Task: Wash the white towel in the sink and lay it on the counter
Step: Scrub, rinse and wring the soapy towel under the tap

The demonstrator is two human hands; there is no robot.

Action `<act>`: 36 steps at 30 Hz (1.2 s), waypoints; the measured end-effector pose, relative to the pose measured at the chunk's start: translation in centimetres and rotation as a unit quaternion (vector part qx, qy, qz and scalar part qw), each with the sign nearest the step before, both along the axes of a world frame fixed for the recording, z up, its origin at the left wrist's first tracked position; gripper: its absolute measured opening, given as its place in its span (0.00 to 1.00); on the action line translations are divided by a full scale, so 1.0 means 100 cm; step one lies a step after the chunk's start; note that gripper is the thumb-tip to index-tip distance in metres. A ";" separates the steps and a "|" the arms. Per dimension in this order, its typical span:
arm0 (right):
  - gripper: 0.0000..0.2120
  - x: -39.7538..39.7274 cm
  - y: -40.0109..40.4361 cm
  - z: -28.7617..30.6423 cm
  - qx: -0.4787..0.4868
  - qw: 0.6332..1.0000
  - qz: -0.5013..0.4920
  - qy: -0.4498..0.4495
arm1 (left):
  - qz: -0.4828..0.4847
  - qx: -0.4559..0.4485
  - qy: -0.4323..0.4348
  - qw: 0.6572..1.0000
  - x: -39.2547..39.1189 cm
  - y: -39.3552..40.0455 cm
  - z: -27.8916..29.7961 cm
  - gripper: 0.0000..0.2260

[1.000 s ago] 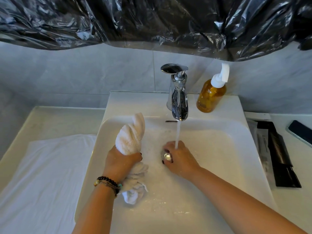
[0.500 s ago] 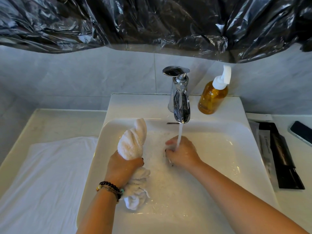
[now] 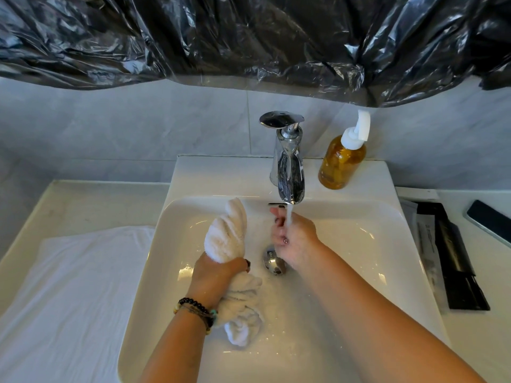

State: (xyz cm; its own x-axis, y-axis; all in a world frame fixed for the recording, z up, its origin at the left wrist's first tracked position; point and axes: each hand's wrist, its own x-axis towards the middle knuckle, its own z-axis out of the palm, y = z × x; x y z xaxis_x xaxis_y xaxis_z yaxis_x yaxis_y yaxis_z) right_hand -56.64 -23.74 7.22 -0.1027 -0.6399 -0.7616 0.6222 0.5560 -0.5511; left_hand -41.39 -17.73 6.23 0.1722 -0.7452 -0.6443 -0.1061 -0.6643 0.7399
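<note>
Landmark: the chrome tap point(image 3: 287, 172) stood at the back of the white sink point(image 3: 359, 244), and water ran from its spout.
Left hand point(image 3: 218, 275): in front of the tap and to its left, over the basin, fingers curled tight round the middle of the white towel point(image 3: 225, 236).
White towel: twisted into a thick roll, one end standing up above the fist toward the tap, the other end hanging below the wrist (bracelets there) and touching the basin floor.
Right hand point(image 3: 293, 241): directly under the tap, in the stream, fingers loosely spread and holding nothing; the water broke over it.
Drain point(image 3: 272, 261): a chrome plug in the basin floor, just in front of the tap's stream, partly hidden by the right hand.
Soap bottle point(image 3: 343, 161): amber, with a white pump, just right of the tap on the sink's back ledge.
White cloth point(image 3: 69, 294): spread flat on the worktop point(image 3: 83, 203), well to the left of the tap.
Dark packets point(image 3: 453, 255): lying on the worktop far to the right of the tap.
Black plastic sheet point(image 3: 249, 37): hanging on the wall above the tap.
</note>
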 end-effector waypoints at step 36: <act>0.14 -0.052 0.010 -0.006 -0.052 0.949 0.306 -0.062 | 0.191 -0.159 0.303 0.920 -0.058 -0.050 -0.014 0.37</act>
